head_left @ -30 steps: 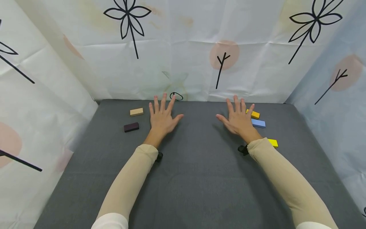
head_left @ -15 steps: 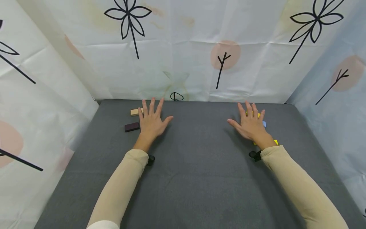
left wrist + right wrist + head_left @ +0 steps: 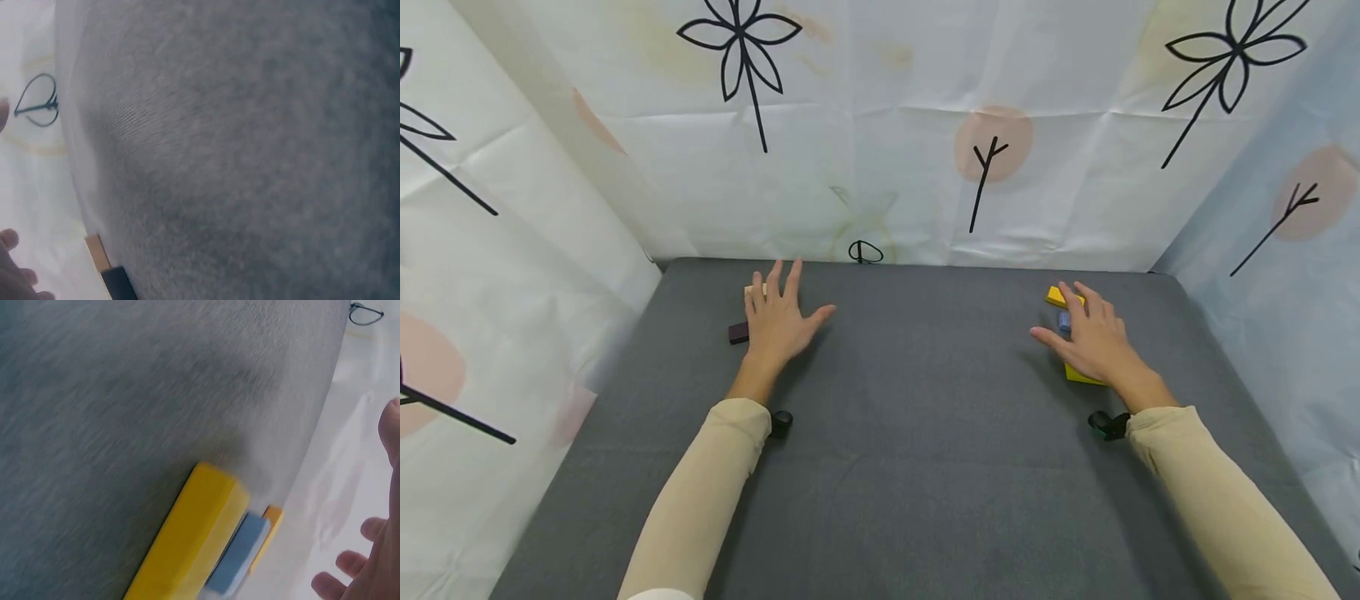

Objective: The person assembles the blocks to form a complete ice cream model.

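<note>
My left hand (image 3: 777, 327) is over the left side of the grey table with its fingers spread, partly covering a tan block (image 3: 748, 293) and a dark block (image 3: 739, 333). In the left wrist view the tan block (image 3: 97, 252) and the dark block (image 3: 119, 283) lie beyond the fingertips' side. My right hand (image 3: 1099, 343) hovers on the right, fingers loosely extended and holding nothing. It overlaps an orange-yellow block (image 3: 1057, 296), a blue block (image 3: 1064, 321) and a bright yellow block (image 3: 1081, 375). The right wrist view shows the yellow block (image 3: 187, 534) nearest, with the blue block (image 3: 238, 555) behind it.
Grey cloth covers the table (image 3: 910, 467). White printed fabric walls (image 3: 910, 192) enclose its back, left and right sides. A dark camera strap is on each wrist.
Both hands have moved apart, the left one leftward over the tan and dark blocks, the right one rightward and nearer the body. The right fingers are bent a little more. The blocks stay put.
</note>
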Tool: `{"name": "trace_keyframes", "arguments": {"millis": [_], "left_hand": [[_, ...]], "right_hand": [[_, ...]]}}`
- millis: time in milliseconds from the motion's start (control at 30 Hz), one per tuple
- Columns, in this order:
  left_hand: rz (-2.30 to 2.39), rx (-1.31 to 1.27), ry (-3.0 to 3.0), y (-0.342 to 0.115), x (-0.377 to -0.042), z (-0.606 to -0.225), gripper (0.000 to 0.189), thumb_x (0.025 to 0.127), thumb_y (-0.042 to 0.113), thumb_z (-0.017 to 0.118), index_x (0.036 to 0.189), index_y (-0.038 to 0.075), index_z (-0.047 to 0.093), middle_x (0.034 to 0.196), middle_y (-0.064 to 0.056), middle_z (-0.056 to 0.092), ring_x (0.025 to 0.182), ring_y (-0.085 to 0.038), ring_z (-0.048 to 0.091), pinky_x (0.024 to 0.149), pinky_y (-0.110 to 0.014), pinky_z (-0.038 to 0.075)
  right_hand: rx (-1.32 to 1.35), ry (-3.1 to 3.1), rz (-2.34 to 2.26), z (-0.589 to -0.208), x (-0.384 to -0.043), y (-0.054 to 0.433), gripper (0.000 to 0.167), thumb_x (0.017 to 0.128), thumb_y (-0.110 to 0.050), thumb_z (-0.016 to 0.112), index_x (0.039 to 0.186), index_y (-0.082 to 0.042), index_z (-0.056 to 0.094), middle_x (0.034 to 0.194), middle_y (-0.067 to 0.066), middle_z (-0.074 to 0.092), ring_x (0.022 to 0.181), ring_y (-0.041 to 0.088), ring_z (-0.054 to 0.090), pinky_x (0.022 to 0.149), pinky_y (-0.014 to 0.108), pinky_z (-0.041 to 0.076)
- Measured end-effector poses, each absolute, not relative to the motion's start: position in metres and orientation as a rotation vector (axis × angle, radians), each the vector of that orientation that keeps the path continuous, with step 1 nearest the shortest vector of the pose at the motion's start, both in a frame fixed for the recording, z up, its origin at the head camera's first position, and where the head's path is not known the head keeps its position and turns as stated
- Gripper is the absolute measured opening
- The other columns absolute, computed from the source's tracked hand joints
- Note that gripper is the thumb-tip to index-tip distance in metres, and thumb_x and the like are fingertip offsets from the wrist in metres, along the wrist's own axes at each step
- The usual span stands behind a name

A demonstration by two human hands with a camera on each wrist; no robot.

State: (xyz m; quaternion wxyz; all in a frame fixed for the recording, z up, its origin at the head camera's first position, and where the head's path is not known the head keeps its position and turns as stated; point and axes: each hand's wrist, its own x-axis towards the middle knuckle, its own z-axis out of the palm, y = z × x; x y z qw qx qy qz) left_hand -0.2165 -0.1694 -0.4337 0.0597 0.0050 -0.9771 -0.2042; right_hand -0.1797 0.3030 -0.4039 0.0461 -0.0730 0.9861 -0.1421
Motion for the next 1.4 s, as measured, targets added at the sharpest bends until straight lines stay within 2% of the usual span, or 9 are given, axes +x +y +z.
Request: {"name": "trace_keyframes", "arguments": {"millis": [167,300,467,567,700,833,933,1200,1400], "left_hand": [[-0.768,0.06,-2.916,-0.183,-0.213,-0.432,0.108,0.087,0.064,0.071,0.166,0.029,0.007,0.172,-0.014,0.008,0.159,-0.045,0.0,0.125,-0.069,0.006],[-0.876,0.113,-2.883,-0.194,-0.209,-0.431,0.112,0.084,0.061,0.076,0.166,0.026,0.009,0.171,-0.014,0.013,0.156,-0.044,0.007,0.123,-0.069,0.013],[-0.892,0.144,-2.862,-0.208,-0.207,-0.429,0.112,0.083,0.058,0.08,0.166,0.023,0.013,0.167,-0.019,0.026,0.151,-0.049,0.022,0.115,-0.073,0.024],[-0.913,0.141,-2.84,-0.217,-0.206,-0.43,0.11,0.083,0.053,0.082,0.166,0.021,0.017,0.163,-0.02,0.035,0.147,-0.05,0.031,0.11,-0.075,0.026],[-1.057,0.106,-2.765,-0.229,-0.204,-0.432,0.102,0.084,0.041,0.085,0.164,0.017,0.025,0.155,-0.018,0.048,0.142,-0.046,0.04,0.113,-0.069,0.03],[-1.176,0.082,-2.715,-0.24,-0.202,-0.431,0.093,0.084,0.034,0.086,0.16,0.016,0.035,0.147,-0.017,0.058,0.134,-0.041,0.05,0.106,-0.06,0.044],[-1.22,0.101,-2.736,-0.249,-0.2,-0.431,0.089,0.085,0.037,0.084,0.159,0.019,0.039,0.144,-0.014,0.061,0.13,-0.039,0.052,0.102,-0.057,0.047],[-1.271,0.157,-2.811,-0.267,-0.195,-0.429,0.079,0.087,0.039,0.082,0.154,0.019,0.046,0.142,-0.013,0.063,0.129,-0.037,0.052,0.104,-0.054,0.046],[-1.234,0.178,-2.903,-0.28,-0.192,-0.432,0.07,0.089,0.042,0.079,0.148,0.013,0.054,0.143,-0.014,0.061,0.128,-0.037,0.052,0.096,-0.049,0.049]], "right_hand": [[-0.198,3.018,-0.458,-0.407,-0.175,0.318,0.096,0.1,-0.065,0.05,0.165,-0.009,0.009,0.163,0.032,0.013,0.139,0.06,0.021,0.099,0.071,0.029],[-0.174,3.013,-0.498,-0.409,-0.172,0.328,0.094,0.099,-0.064,0.052,0.165,-0.01,0.012,0.159,0.034,0.017,0.134,0.058,0.022,0.097,0.069,0.027],[-0.201,2.975,-0.582,-0.413,-0.168,0.342,0.087,0.101,-0.055,0.056,0.164,-0.009,0.017,0.155,0.037,0.02,0.125,0.058,0.025,0.093,0.068,0.026],[-0.23,2.941,-0.636,-0.414,-0.165,0.35,0.082,0.102,-0.048,0.059,0.163,-0.008,0.021,0.152,0.038,0.023,0.121,0.057,0.027,0.091,0.066,0.026],[-0.228,2.893,-0.688,-0.416,-0.163,0.359,0.079,0.102,-0.044,0.06,0.161,-0.005,0.025,0.146,0.037,0.03,0.118,0.052,0.031,0.086,0.059,0.029],[-0.209,2.851,-0.735,-0.417,-0.161,0.366,0.075,0.103,-0.043,0.06,0.158,-0.002,0.03,0.14,0.033,0.04,0.117,0.048,0.038,0.086,0.053,0.029],[-0.189,2.815,-0.769,-0.417,-0.159,0.37,0.072,0.103,-0.043,0.059,0.156,-0.001,0.033,0.139,0.031,0.043,0.118,0.049,0.041,0.089,0.053,0.03],[-0.149,2.737,-0.836,-0.414,-0.151,0.379,0.065,0.104,-0.043,0.057,0.152,-0.002,0.041,0.145,0.032,0.04,0.122,0.051,0.042,0.097,0.065,0.035],[-0.124,2.689,-0.854,-0.416,-0.148,0.384,0.061,0.104,-0.042,0.057,0.149,-0.002,0.046,0.147,0.03,0.04,0.124,0.049,0.042,0.094,0.061,0.042]]}}
